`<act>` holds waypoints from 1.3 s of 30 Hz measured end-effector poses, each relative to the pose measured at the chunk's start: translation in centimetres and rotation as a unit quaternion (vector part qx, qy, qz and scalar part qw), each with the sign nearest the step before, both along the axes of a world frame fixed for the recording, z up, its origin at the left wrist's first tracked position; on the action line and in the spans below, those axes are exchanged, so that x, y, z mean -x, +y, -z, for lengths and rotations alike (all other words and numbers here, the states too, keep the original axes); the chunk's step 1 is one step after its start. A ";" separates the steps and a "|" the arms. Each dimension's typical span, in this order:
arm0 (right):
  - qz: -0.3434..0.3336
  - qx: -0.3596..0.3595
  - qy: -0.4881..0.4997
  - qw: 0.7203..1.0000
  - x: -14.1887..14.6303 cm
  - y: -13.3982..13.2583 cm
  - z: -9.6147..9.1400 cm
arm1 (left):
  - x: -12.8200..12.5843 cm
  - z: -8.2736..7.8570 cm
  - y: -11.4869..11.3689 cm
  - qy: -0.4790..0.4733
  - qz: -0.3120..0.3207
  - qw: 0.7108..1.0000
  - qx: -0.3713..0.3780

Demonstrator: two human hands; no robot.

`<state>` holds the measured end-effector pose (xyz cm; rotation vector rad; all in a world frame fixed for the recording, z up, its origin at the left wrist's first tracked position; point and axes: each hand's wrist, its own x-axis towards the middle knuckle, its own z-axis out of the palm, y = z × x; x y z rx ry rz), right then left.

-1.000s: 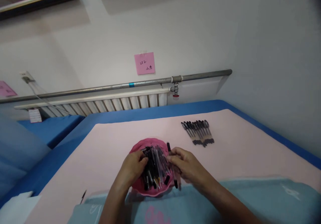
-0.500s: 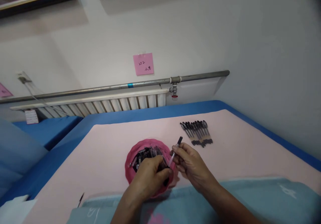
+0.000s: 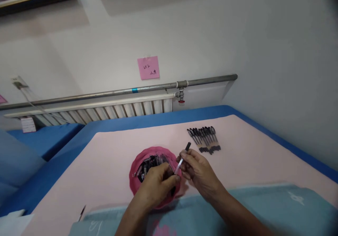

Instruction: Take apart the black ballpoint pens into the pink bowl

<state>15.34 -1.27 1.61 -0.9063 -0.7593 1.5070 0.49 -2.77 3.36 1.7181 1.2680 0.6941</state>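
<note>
My right hand (image 3: 198, 167) grips a pen (image 3: 181, 162) with a clear barrel and a black upper end, which points up and to the right. The pen's lower end runs down to the pinched thumb and forefinger of my left hand (image 3: 158, 185). My left fingers are closed at that end, and their grip hides the tip. Beneath both hands stands a pink scalloped bowl (image 3: 134, 183). In it lies a heap of black and clear pen parts (image 3: 151, 163), partly covered by my left hand.
A fanned row of black pens (image 3: 204, 139) lies on the pink table cover (image 3: 111, 165), right of the bowl. One thin pen-like piece (image 3: 82, 212) is at the front left. Teal cloth (image 3: 237, 207) runs along the near edge. Behind the table are a radiator (image 3: 126, 107) and pipe (image 3: 155, 87).
The pen's lower end has come down slightly to meet my left fingertips. The whole view has shifted a little. The bowl and the row of pens look the same.
</note>
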 end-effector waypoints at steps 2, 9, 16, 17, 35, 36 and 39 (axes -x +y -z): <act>-0.002 0.012 0.008 1.000 0.1 0.0 0.0 | 0.0 0.1 0.0 -0.022 0.009 0.999 0.028; -0.006 0.030 0.056 0.998 0.0 -0.1 -0.4 | 0.2 -0.3 -0.2 -0.137 0.042 0.976 0.162; -0.004 0.033 0.046 0.998 0.2 -0.1 -0.4 | 0.0 -0.3 -0.3 -0.127 0.023 0.978 0.165; 0.004 0.035 0.053 0.998 0.1 0.0 -0.4 | 0.2 -0.4 -0.4 -0.136 0.043 0.973 0.181; -0.206 0.031 -0.076 0.975 1.1 -2.1 -0.4 | 1.8 -0.5 0.4 -0.249 -0.037 0.959 0.128; -0.212 0.028 -0.080 0.974 1.1 -2.2 -0.4 | 1.4 -0.3 0.4 -0.273 -0.045 0.951 0.135; -0.224 0.032 -0.094 0.970 1.2 -2.3 -0.5 | 1.0 0.0 0.5 -0.303 -0.071 0.940 0.138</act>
